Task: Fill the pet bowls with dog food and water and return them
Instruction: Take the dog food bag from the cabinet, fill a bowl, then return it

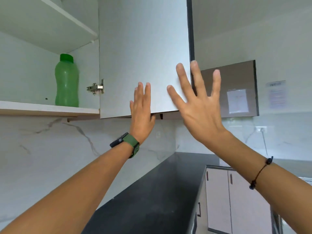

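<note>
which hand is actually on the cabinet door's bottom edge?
The left hand, the one with the green watch strap: it lies against the open cabinet door at its bottom edge. The right hand is spread near the door's outer edge.

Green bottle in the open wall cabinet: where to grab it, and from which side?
Probably the narrowed waist of the green bottle, just below mid-height, wrapped from the open front. It stands upright on the bottom shelf, with the hinge and open cabinet door on its right, so come in front-left. The left hand is nearer; both it and the right hand are open.
</note>
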